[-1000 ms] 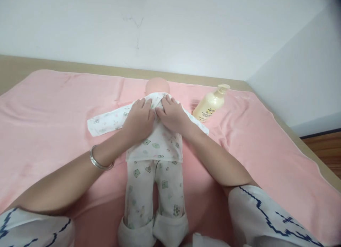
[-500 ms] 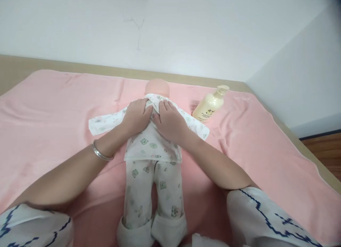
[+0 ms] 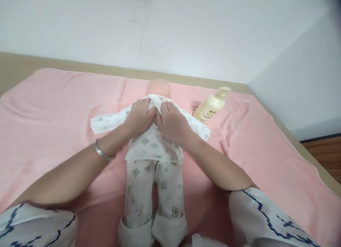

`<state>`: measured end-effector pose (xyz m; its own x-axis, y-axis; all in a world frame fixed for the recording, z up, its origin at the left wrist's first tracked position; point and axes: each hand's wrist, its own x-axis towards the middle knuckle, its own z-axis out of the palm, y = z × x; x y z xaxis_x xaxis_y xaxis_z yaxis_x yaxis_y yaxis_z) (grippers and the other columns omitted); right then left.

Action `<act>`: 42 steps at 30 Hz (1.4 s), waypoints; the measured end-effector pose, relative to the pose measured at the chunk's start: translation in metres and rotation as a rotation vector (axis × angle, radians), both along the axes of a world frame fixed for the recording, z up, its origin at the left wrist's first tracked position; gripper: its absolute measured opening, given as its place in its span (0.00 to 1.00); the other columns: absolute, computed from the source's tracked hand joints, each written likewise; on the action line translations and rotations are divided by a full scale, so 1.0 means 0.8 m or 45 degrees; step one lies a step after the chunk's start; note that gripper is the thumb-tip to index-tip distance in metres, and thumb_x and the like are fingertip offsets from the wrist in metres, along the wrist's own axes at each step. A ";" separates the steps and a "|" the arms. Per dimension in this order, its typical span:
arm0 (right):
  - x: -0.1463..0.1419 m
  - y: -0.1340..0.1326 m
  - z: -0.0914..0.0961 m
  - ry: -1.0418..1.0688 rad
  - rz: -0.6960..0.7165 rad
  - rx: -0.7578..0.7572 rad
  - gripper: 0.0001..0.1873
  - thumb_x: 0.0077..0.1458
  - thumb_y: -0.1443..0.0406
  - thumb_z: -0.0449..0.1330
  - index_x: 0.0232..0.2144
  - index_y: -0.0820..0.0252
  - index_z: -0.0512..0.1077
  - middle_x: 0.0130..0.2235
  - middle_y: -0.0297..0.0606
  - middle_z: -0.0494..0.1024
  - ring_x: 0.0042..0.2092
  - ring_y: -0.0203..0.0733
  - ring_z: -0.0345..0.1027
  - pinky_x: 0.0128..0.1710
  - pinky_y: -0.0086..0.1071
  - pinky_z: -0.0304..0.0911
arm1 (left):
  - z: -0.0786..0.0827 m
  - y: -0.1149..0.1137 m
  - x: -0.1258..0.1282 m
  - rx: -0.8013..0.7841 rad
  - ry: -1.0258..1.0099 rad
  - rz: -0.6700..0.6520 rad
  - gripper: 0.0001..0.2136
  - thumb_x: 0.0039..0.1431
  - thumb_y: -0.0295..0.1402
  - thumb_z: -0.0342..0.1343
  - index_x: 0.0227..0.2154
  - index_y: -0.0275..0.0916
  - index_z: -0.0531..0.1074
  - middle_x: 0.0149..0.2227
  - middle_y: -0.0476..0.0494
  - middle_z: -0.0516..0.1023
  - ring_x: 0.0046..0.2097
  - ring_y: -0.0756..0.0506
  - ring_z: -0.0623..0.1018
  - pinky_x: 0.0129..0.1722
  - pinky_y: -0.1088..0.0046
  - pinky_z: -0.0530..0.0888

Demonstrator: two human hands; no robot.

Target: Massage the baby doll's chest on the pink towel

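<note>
A baby doll (image 3: 158,87) lies on a pink blanket (image 3: 53,108), its head away from me. It wears a white printed top (image 3: 153,147) and matching trousers (image 3: 153,193). My left hand (image 3: 140,116) and my right hand (image 3: 172,123) rest side by side on the doll's upper chest, just below the collar. The fingers of both hands curl into the cloth of the top near the neck, and the thumbs touch in the middle. A silver bangle (image 3: 103,154) sits on my left wrist.
A cream pump bottle (image 3: 211,106) lies on the blanket to the right of the doll's head. A beige rim (image 3: 80,66) runs along the white wall behind. The blanket's right edge drops to a wooden floor (image 3: 323,151).
Both hands have shifted slightly on the doll's chest, drawing closer together at the collar. The view has moved a little.
</note>
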<state>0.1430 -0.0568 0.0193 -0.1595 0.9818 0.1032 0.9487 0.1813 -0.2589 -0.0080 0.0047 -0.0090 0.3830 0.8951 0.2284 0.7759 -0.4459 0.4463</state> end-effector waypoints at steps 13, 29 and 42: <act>0.009 0.027 -0.011 0.106 -0.079 -0.050 0.39 0.72 0.58 0.44 0.75 0.82 0.54 0.78 0.59 0.54 0.80 0.59 0.44 0.80 0.52 0.42 | 0.003 -0.009 0.007 -0.028 -0.075 0.073 0.19 0.71 0.38 0.39 0.46 0.36 0.74 0.52 0.30 0.81 0.56 0.34 0.77 0.62 0.50 0.72; 0.020 0.033 -0.001 0.160 -0.044 -0.124 0.41 0.71 0.55 0.45 0.74 0.81 0.55 0.78 0.60 0.54 0.80 0.58 0.47 0.79 0.51 0.45 | 0.012 -0.013 0.004 -0.071 -0.008 0.038 0.19 0.72 0.38 0.38 0.45 0.35 0.74 0.50 0.29 0.81 0.56 0.33 0.77 0.63 0.49 0.72; 0.011 0.007 0.026 -0.011 -0.064 -0.175 0.24 0.73 0.58 0.45 0.57 0.67 0.73 0.58 0.56 0.80 0.61 0.61 0.74 0.57 0.49 0.71 | 0.031 -0.015 -0.003 -0.247 -0.094 0.005 0.15 0.72 0.37 0.40 0.41 0.40 0.71 0.51 0.34 0.81 0.55 0.36 0.78 0.61 0.53 0.76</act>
